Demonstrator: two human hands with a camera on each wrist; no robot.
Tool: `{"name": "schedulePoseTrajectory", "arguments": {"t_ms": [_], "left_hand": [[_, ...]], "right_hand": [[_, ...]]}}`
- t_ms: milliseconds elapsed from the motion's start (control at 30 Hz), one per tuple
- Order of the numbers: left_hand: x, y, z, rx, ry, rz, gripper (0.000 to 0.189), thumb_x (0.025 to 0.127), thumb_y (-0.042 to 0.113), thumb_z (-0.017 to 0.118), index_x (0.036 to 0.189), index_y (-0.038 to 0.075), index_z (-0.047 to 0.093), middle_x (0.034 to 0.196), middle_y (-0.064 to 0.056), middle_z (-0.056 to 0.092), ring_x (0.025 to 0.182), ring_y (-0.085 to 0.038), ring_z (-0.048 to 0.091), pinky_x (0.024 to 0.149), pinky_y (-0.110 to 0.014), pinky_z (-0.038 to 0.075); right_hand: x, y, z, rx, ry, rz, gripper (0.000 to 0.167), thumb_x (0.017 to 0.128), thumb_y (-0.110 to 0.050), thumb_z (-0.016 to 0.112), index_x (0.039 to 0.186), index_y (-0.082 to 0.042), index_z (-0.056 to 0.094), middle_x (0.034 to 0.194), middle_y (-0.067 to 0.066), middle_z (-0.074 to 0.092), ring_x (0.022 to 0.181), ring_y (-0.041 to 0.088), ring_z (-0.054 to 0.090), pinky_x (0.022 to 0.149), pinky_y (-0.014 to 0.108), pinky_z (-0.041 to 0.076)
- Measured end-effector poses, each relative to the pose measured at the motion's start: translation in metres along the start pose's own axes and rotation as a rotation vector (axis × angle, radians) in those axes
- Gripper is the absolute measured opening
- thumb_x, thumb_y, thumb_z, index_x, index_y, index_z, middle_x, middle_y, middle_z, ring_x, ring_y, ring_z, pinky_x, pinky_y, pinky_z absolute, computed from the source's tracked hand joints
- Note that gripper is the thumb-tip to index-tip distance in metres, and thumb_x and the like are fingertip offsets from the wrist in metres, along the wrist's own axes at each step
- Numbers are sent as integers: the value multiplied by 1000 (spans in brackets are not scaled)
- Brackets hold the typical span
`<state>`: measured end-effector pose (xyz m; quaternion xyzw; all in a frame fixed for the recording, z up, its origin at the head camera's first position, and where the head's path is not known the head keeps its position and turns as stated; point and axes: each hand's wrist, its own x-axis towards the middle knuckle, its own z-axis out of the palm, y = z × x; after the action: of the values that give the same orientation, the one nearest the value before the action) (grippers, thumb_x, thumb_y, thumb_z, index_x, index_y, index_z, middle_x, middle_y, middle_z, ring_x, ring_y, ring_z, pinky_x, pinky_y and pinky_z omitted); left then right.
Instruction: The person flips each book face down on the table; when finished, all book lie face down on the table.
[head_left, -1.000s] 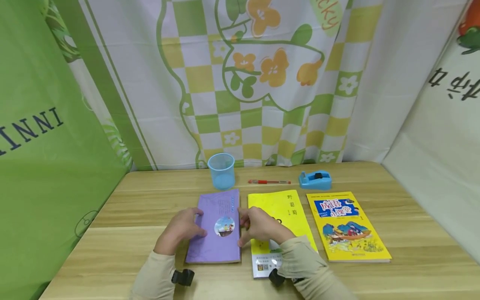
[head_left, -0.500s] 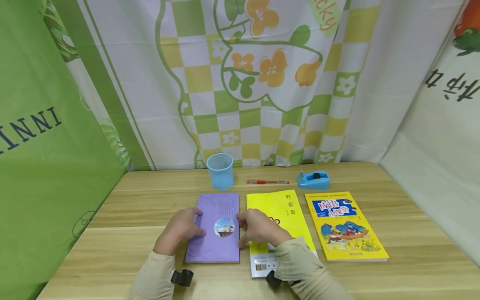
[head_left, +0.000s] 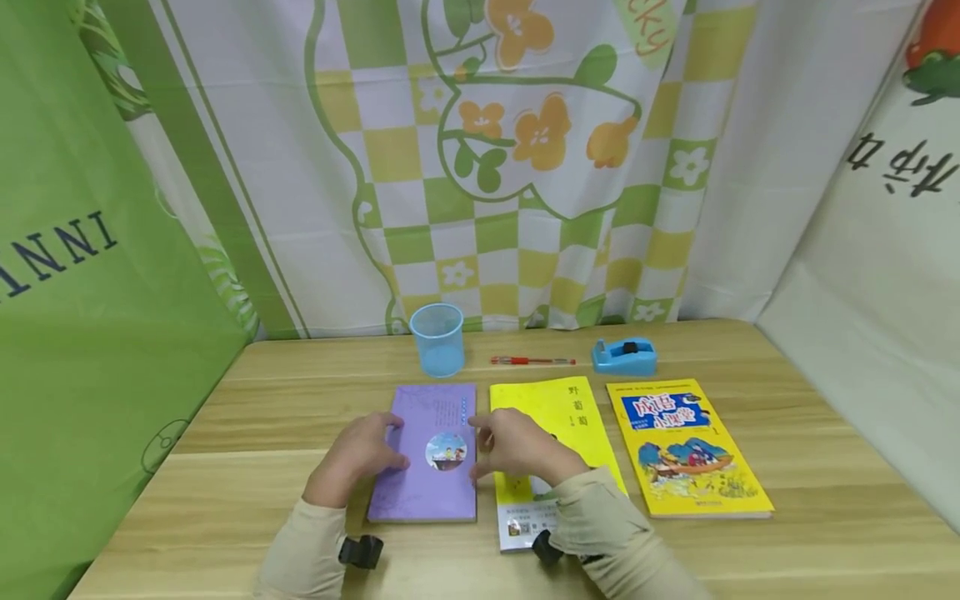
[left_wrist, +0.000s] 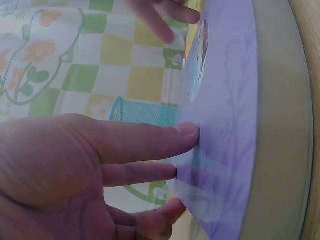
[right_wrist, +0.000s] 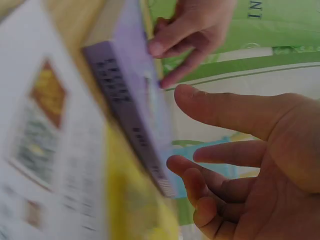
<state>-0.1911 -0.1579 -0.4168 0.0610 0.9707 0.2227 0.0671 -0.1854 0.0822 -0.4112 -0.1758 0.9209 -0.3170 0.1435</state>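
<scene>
A purple book [head_left: 435,496] with a round picture on its cover lies flat on the table. My left hand [head_left: 356,458] rests at its left side; in the left wrist view the thumb and fairly straight fingers touch the purple cover [left_wrist: 225,95]. By the book's right edge is my right hand [head_left: 525,446], partly over a yellow book [head_left: 540,396]. The right wrist view shows that hand's fingers [right_wrist: 230,152] loosely bent and holding nothing, just off the purple book's spine [right_wrist: 125,105].
Another yellow book [head_left: 697,467] lies to the right. Along the back stand a blue mesh cup [head_left: 438,346] and a blue tape dispenser [head_left: 625,358], with a red pen [head_left: 532,361] between them. A patterned curtain [head_left: 495,242] hangs behind the wooden table [head_left: 247,467].
The purple book's far right corner, raised a second ago, has come down flat. My right hand has lifted slightly from the book's right edge. The left hand stays on the book.
</scene>
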Motion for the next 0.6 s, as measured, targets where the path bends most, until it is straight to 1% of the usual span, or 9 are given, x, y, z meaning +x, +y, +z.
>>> {"name": "schedulePoseTrajectory", "arguments": {"t_ms": [133, 200, 267, 333, 433, 533, 600], "left_hand": [[-3, 5, -4, -12, 37, 38, 65, 73, 15, 86, 128, -7, 62, 124, -31, 65, 116, -46, 62, 99, -56, 50], [-5, 10, -7, -36, 57, 66, 62, 76, 16, 84, 130, -7, 62, 119, -30, 67, 113, -44, 64, 94, -54, 52], [-8, 17, -11, -56, 63, 90, 59, 81, 18, 81, 131, -5, 62, 115, -28, 69, 108, -40, 66, 90, -52, 54], [-12, 27, -15, -78, 53, 118, 57, 83, 20, 80, 132, -3, 62, 108, -23, 70, 99, -33, 67, 83, -48, 54], [-16, 45, -17, -100, 24, 154, 54, 84, 21, 79, 131, -1, 64, 99, -17, 69, 86, -24, 62, 72, -39, 51], [-17, 64, -13, -121, -11, 191, 50, 83, 18, 79, 128, 1, 66, 89, -11, 66, 75, -18, 57, 66, -32, 47], [-15, 76, -7, -130, -37, 205, 48, 83, 17, 79, 127, 2, 67, 83, -7, 64, 67, -15, 57, 63, -29, 45]], "right_hand": [[-12, -1, -18, -2, 50, -20, 67, 80, -21, 87, 139, -6, 61, 109, 9, 71, 95, 21, 61, 81, 35, 54], [-19, 2, -27, -38, 95, -27, 62, 82, -24, 85, 137, -8, 62, 109, 8, 71, 95, 20, 62, 82, 35, 55], [-27, 8, -36, -86, 134, -31, 59, 83, -25, 84, 136, -8, 63, 111, 8, 72, 94, 19, 64, 82, 36, 55], [-35, 16, -45, -128, 166, -25, 57, 84, -25, 83, 136, -9, 63, 114, 9, 72, 94, 19, 65, 80, 36, 55], [-47, 30, -58, -170, 191, -4, 57, 85, -24, 82, 136, -8, 63, 120, 12, 71, 96, 20, 66, 78, 35, 55], [-58, 43, -68, -198, 199, 37, 58, 86, -25, 81, 137, -7, 62, 124, 15, 69, 96, 22, 66, 74, 34, 55], [-62, 51, -72, -219, 199, 61, 59, 86, -24, 81, 138, -6, 61, 125, 16, 69, 91, 21, 64, 70, 32, 53]]}}
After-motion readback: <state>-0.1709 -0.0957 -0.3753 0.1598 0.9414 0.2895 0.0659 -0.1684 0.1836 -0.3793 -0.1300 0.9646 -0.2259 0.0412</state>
